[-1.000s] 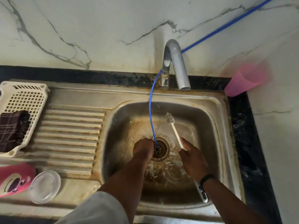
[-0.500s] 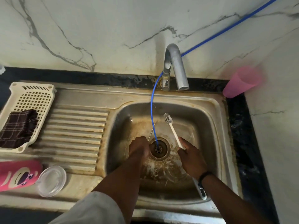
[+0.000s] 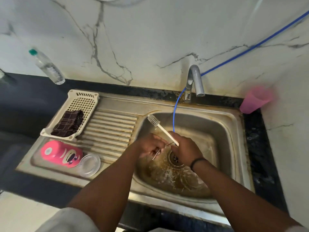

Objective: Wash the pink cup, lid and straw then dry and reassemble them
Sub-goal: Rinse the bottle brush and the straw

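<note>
I see left hand (image 3: pixel 150 146) gripping metal straw (image 3: pixel 156 154) | right hand (image 3: pixel 185 148) gripping brush (image 3: pixel 160 127) | pink cup (image 3: pixel 62 154) left of both

A white marble-patterned wall (image 3: pixel 150 39) with grey veins rises behind a stainless steel sink (image 3: pixel 234 148), and a second marble wall (image 3: pixel 287 139) meets it at the right corner. The sink sits in a dark speckled counter (image 3: pixel 25 101). Its basin is stained brown around the drain (image 3: pixel 174 159), with a ribbed draining board (image 3: pixel 108 129) to the left. A curved metal tap (image 3: pixel 194 81) stands at the back. A thin blue hose (image 3: pixel 250 47) runs along the wall and down into the basin. The light is dim and even.
</note>
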